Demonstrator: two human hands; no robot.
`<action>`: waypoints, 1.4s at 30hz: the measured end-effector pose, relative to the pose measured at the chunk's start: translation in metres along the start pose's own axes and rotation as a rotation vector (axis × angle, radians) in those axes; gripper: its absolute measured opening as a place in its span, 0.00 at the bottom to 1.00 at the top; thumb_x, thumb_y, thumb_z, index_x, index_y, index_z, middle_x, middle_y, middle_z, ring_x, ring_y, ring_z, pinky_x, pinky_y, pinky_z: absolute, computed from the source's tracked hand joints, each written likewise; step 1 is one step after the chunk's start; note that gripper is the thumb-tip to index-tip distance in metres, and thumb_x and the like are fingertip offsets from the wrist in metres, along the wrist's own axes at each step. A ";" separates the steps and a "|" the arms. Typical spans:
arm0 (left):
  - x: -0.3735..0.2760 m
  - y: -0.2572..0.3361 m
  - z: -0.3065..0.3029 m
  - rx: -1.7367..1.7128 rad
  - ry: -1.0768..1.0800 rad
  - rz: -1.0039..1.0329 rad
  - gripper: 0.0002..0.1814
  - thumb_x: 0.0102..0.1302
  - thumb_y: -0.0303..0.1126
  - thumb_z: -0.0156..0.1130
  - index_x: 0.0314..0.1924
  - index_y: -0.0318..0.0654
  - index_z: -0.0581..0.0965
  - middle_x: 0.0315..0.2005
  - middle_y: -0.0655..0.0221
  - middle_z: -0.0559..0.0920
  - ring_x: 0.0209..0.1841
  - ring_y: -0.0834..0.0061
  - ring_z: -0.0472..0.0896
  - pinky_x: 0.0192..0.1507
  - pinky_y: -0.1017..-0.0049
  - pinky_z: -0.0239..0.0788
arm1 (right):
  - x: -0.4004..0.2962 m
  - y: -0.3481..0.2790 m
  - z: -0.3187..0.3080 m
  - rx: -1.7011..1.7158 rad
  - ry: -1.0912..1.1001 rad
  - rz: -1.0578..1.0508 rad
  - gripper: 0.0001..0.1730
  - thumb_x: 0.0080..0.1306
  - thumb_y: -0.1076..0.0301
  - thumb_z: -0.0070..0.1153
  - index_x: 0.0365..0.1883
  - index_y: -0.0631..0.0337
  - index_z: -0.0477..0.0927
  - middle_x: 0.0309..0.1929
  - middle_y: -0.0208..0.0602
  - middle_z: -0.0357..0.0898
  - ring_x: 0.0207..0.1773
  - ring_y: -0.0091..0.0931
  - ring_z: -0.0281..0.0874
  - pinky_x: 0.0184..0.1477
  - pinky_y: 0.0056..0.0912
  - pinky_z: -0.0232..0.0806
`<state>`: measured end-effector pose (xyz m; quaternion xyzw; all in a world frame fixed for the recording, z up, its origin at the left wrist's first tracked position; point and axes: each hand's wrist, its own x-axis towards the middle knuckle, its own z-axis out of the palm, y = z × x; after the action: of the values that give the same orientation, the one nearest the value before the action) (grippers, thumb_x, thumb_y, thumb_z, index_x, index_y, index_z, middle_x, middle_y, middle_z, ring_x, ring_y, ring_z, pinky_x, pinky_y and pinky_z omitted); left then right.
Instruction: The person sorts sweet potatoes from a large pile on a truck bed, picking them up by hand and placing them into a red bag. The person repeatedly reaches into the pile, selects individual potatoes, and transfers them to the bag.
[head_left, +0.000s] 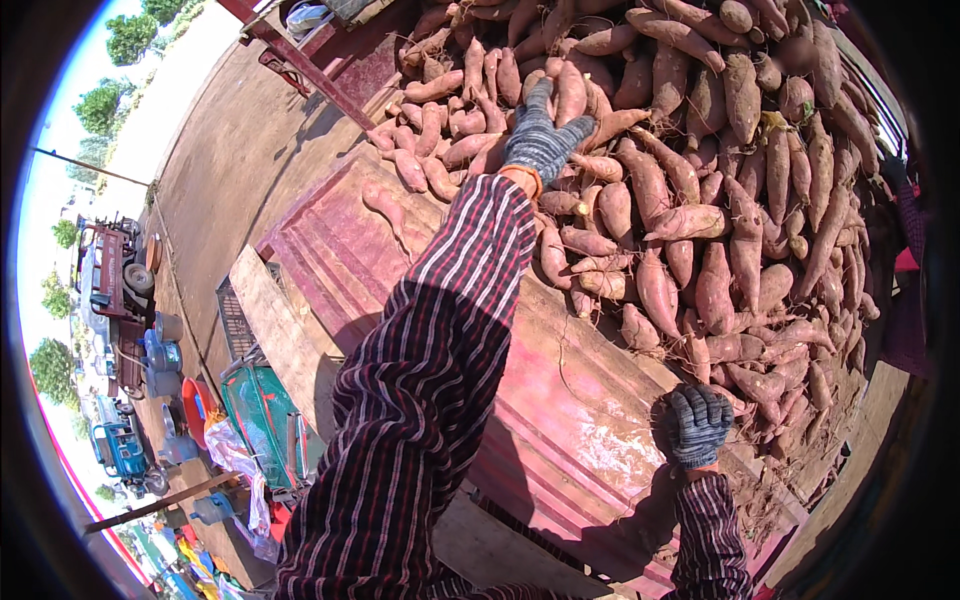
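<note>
A large heap of sweet potatoes covers the upper right of a red metal truck bed. My left hand, in a grey knit glove with an orange cuff, reaches into the heap; its thumb and fingers lie around a sweet potato. Close to the heap's lower edge is my right hand, gloved alike, with its fingers curled; whether anything is under them is hidden. One sweet potato lies apart on the bed's ribbed metal.
A wooden board lies across the bed's near left edge, beside a green mesh container and a black plastic crate. Farther left stand water jugs, a red basin and vehicles. Part of another person shows at the right rim.
</note>
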<state>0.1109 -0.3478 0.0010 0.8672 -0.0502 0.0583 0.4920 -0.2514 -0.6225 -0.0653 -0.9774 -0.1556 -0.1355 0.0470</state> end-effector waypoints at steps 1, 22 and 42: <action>0.006 0.014 0.008 -0.058 -0.042 -0.003 0.43 0.57 0.40 0.68 0.69 0.38 0.59 0.64 0.52 0.65 0.65 0.59 0.66 0.64 0.69 0.60 | -0.002 0.003 -0.005 -0.046 -0.011 -0.003 0.16 0.57 0.57 0.57 0.43 0.48 0.79 0.48 0.28 0.77 0.54 0.32 0.72 0.56 0.45 0.58; 0.002 -0.140 -0.088 0.838 0.055 -0.693 0.42 0.49 0.50 0.70 0.64 0.51 0.68 0.64 0.47 0.62 0.64 0.47 0.64 0.62 0.56 0.61 | -0.006 0.001 0.006 -0.035 -0.051 0.028 0.15 0.54 0.58 0.57 0.42 0.45 0.79 0.49 0.26 0.77 0.54 0.31 0.71 0.57 0.44 0.58; -0.162 -0.088 -0.056 -0.371 0.097 -0.319 0.34 0.53 0.14 0.53 0.64 0.33 0.65 0.58 0.66 0.71 0.56 0.75 0.70 0.54 0.77 0.65 | -0.007 0.010 0.002 0.036 0.009 -0.010 0.21 0.54 0.59 0.55 0.47 0.49 0.80 0.52 0.29 0.77 0.56 0.29 0.73 0.53 0.41 0.65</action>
<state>-0.0395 -0.2500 -0.0696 0.7551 0.1013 0.0114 0.6476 -0.2543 -0.6343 -0.0693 -0.9749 -0.1626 -0.1373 0.0648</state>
